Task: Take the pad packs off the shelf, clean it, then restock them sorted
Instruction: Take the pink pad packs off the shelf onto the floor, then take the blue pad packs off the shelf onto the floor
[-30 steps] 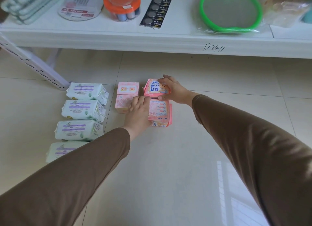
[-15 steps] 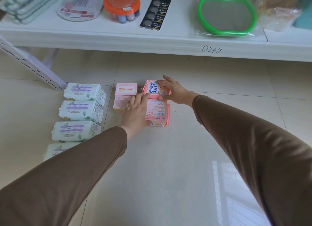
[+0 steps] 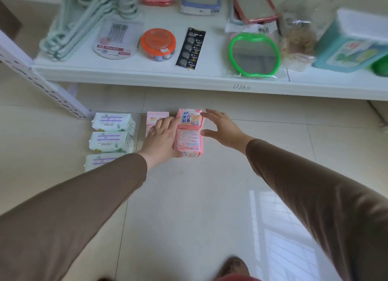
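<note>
Pad packs lie on the tiled floor below the white shelf [image 3: 147, 76]. A column of white-and-purple packs [image 3: 113, 122] is at the left. A pale pink box [image 3: 157, 117] lies beside them. Two pink packs sit in line: a far one with blue print [image 3: 189, 118] and a near one [image 3: 189, 141]. My left hand [image 3: 161, 139] rests flat against the left side of the near pink pack, covering part of the pink box. My right hand [image 3: 222, 129] hovers open just right of the pink packs, fingers spread, holding nothing.
The shelf carries mint hangers [image 3: 84, 22], an orange-lidded tub [image 3: 157, 43], a battery card [image 3: 190, 47], a green-rimmed mirror [image 3: 254, 55] and a teal box [image 3: 354, 43]. A perforated white upright [image 3: 39, 85] slants at the left. A shoe [image 3: 233, 267] shows at the bottom.
My right hand has let go of the far pink pack and drawn back to the right, open. The view has tilted up, showing more of the shelf.
</note>
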Motion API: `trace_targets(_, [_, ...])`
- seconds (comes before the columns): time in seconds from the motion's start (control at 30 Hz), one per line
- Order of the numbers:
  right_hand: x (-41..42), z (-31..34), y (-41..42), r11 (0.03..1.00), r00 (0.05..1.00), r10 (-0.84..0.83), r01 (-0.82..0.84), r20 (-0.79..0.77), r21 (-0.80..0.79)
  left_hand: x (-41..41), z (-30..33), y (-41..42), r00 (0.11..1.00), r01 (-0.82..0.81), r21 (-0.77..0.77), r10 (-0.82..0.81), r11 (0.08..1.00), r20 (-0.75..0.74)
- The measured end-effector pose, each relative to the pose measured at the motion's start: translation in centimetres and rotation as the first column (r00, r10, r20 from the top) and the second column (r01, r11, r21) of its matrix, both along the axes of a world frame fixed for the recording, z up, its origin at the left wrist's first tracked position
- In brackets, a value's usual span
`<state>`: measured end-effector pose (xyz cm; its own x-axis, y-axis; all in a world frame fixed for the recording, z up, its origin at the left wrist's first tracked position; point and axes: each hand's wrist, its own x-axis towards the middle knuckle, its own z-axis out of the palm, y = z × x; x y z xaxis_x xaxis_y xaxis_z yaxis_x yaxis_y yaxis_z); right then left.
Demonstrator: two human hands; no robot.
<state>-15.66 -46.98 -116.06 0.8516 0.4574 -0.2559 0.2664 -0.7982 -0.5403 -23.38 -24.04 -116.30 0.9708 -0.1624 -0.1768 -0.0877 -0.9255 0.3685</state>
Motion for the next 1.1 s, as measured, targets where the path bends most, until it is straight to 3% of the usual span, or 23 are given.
trace_targets(0.23, [-4.9, 14.9, -0.2, 0.999, 1.000, -0.017, 0.018, -0.006, 0.031, -2.9, 14.8, 0.6, 0.999, 0.035, -0.064, -0.036, 0.997, -0.026])
trace_targets(0.47, [-7.8, 34.9, -0.2, 0.997, 0.998, 0.032, -0.036, 0.058, 0.068, -4.3, 34.0, 0.9, 0.995, 0.093, -0.055, -0.094, 0.994, -0.015])
trace_targets(0.8, [-9.6, 63.5, -2.1, 0.984, 0.952, 0.102, -0.139, 0.287, 0.112, -4.6, 62.8, -1.0, 0.981, 0.183, -0.089, -0.176, 0.979, 0.084])
trace_targets(1.1, [-9.2, 84.7, -6.1, 0.959, 0.840, 0.085, -0.215, 0.537, 0.186, -3.8, 84.7, -3.9, 0.929, 0.249, -0.074, -0.216, 0.966, 0.300])
